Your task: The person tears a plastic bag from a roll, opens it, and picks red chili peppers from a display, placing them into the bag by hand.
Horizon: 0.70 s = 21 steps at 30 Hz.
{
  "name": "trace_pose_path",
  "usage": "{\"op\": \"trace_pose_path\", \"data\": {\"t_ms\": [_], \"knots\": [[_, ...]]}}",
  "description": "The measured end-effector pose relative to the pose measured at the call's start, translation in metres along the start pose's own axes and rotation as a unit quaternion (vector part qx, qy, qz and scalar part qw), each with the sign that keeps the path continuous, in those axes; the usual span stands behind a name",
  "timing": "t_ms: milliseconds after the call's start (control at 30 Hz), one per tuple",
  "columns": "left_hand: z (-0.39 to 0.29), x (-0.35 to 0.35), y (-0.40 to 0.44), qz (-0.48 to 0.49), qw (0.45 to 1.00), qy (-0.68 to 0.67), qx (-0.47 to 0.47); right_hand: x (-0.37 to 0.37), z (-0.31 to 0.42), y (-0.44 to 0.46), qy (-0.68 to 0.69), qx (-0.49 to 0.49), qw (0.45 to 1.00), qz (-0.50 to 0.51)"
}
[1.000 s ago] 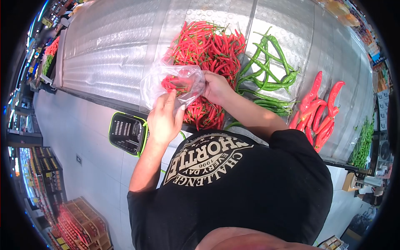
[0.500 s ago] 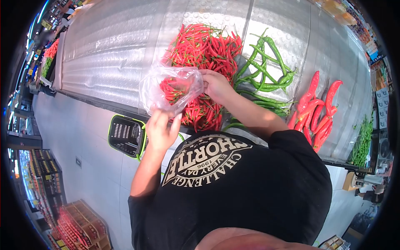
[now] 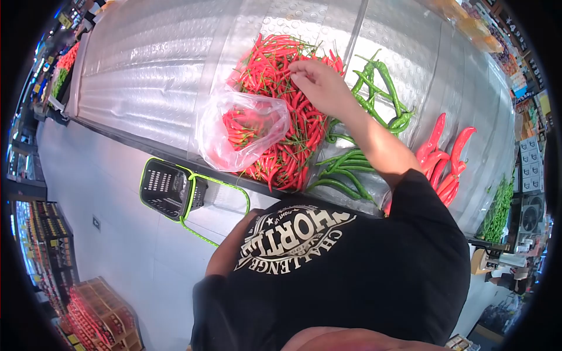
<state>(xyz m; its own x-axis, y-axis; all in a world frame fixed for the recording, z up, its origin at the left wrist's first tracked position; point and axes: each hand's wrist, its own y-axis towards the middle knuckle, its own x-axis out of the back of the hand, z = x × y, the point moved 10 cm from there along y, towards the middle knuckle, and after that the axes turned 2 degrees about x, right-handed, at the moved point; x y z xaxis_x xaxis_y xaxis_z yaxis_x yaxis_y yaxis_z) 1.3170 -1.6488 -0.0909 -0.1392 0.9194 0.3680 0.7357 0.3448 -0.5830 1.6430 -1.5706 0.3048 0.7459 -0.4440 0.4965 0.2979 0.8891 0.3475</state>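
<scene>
My right hand hovers over the heap of thin red chilies, palm down, its fingers bent with a small gap to the thumb; nothing shows between them. A clear plastic bag with red chilies in it rests by itself on the front left of the heap. My left forearm shows beside the black shirt, but the left hand is hidden. Long green peppers lie right of the heap, with more green peppers nearer my body.
Large red peppers lie farther right on the metal display counter. A black basket with green edging is below the counter's front edge. Stocked shelves and stacked crates are at the lower left.
My right hand has let go of the bag and moved up over the chilies. My left hand has drawn back from the bag, out of sight. The view has shifted slightly.
</scene>
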Motion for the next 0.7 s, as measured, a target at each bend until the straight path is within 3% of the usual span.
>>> {"op": "trace_pose_path", "data": {"t_ms": [333,467,533,700], "knots": [[0.029,-0.031,0.018,-0.001,0.993,0.077,0.093,-0.064,-0.025,0.088,-0.245,0.055,0.959,0.135],[0.031,-0.03,0.012,-0.01,0.991,0.077,0.11,-0.087,-0.035,0.098,-0.264,0.062,0.947,0.171],[0.032,-0.031,0.008,-0.011,0.99,0.078,0.119,-0.1,-0.042,0.098,-0.287,0.045,0.927,0.236],[0.031,-0.03,0.002,-0.019,0.988,0.082,0.131,-0.105,-0.037,0.095,-0.321,0.048,0.91,0.258]]}}
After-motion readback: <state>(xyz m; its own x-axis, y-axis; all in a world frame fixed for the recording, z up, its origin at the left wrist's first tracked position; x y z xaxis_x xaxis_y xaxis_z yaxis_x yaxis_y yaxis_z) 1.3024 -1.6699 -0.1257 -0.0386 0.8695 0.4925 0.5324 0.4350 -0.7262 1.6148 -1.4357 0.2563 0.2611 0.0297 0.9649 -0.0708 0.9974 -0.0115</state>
